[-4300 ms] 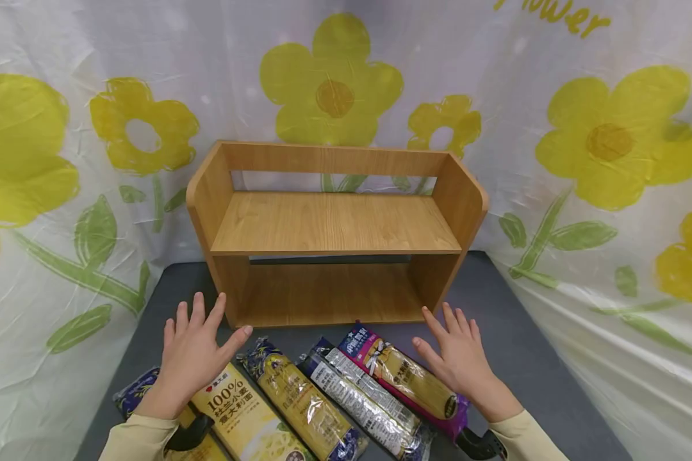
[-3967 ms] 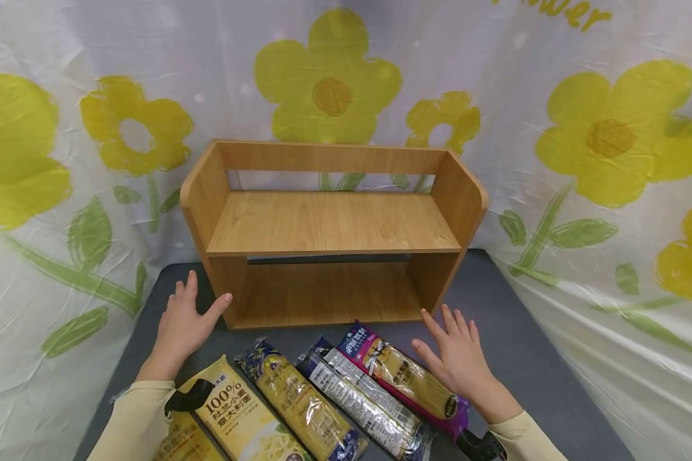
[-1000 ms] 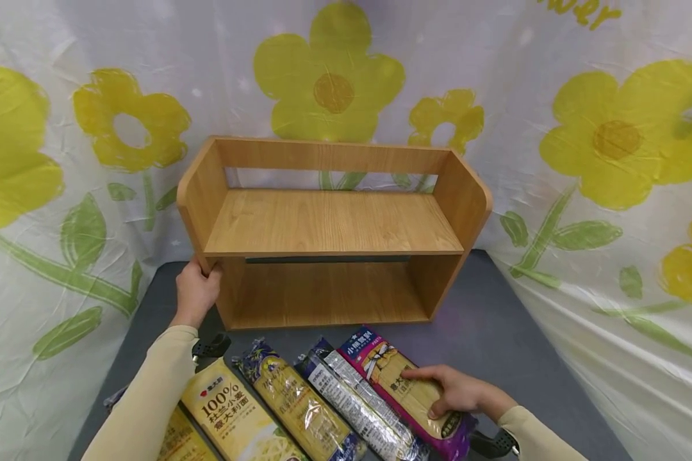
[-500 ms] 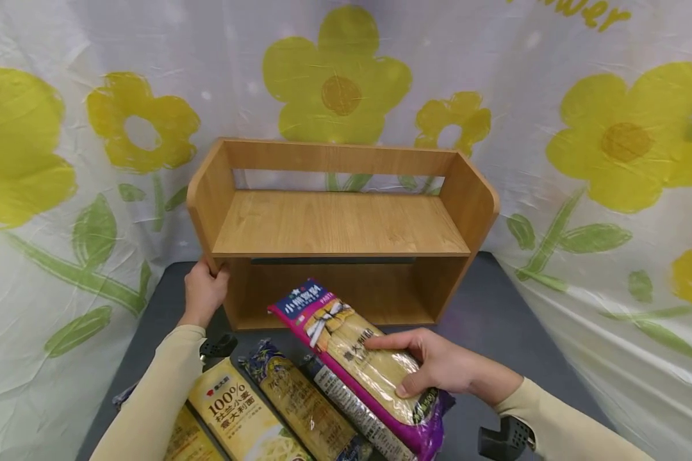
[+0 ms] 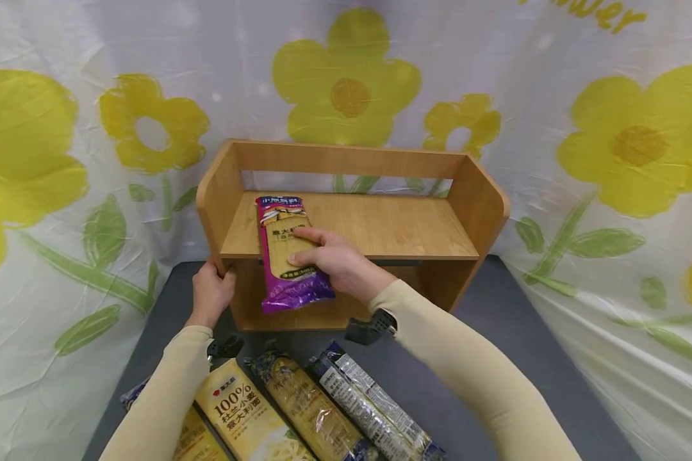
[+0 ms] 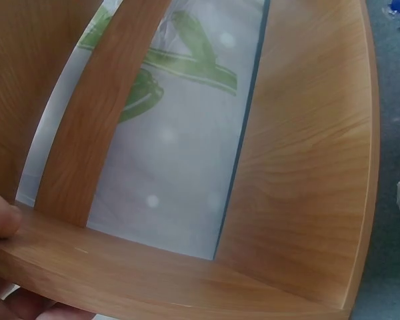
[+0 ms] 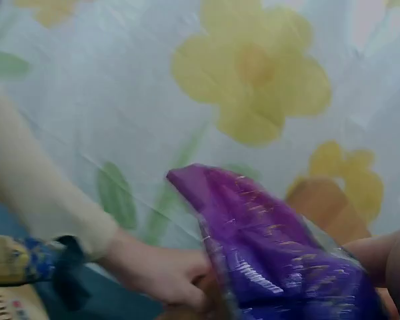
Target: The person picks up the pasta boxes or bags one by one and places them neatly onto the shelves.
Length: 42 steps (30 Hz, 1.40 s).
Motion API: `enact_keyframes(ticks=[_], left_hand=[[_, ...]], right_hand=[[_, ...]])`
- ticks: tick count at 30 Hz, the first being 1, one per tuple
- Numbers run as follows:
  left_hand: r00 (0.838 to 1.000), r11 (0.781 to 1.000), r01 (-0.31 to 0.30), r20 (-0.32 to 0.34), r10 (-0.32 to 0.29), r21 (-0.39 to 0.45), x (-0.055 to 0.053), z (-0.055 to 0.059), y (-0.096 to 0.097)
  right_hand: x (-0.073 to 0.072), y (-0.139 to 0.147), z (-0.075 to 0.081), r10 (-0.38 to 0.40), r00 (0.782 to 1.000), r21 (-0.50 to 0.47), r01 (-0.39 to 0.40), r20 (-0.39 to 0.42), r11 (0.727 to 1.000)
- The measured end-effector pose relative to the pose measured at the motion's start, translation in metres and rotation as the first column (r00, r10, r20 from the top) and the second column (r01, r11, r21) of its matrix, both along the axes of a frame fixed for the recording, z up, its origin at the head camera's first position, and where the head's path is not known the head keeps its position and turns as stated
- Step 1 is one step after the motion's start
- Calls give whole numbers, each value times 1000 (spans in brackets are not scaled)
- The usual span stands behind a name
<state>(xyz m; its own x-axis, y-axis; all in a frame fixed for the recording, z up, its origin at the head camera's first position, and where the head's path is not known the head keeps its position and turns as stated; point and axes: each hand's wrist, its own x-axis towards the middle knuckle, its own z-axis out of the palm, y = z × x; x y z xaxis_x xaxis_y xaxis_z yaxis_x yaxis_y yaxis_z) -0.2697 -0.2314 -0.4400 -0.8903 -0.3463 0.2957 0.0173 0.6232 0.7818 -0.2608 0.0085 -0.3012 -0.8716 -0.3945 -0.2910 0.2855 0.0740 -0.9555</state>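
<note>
In the head view my right hand (image 5: 340, 261) grips a purple-and-yellow pasta packet (image 5: 285, 246) by its right edge. The packet's far end is over the left part of the upper board of a wooden two-tier shelf (image 5: 380, 224); its purple near end juts out past the board's front edge. Whether it touches the board I cannot tell. My left hand (image 5: 212, 291) grips the shelf's left side panel, thumb inside and fingers outside, as the left wrist view shows on the panel (image 6: 140, 267). The right wrist view has the packet's crinkled purple end (image 7: 273, 260) up close.
On the dark table (image 5: 496, 358) in front lie a pasta packet with a silvery label side (image 5: 369, 403), a blue-and-gold pasta packet (image 5: 314, 403) and a yellow pasta box (image 5: 248, 410). Further yellow packaging (image 5: 198, 435) is partly behind the left sleeve. A flowered curtain (image 5: 582, 192) surrounds the table.
My right hand has picked the purple pasta packet off the table and carried it up and left to the upper board. My left hand, earlier open, now holds the shelf's left side.
</note>
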Motion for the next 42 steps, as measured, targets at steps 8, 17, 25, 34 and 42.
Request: enact_keyframes(ticks=[8, 17, 25, 34, 42], left_hand=[[999, 999, 23, -25, -24, -32, -9, -9, 10], [999, 998, 19, -34, -21, -68, -16, -11, 17], [999, 998, 47, -16, -48, -52, -14, -17, 11], [999, 998, 35, -13, -36, -53, -6, -16, -6], [997, 997, 33, -73, -38, -77, -7, -11, -8]], right_hand=[[-37, -43, -2, -37, 999, -96, 40, 35, 995], [-48, -49, -3, -35, 999, 4, 35, -34, 999], [-38, -11, -2, -25, 999, -21, 25, -37, 999], [-6, 110, -28, 212, 964, 258, -168, -157, 952], [34, 231, -89, 222, 970, 373, -172, -96, 912]])
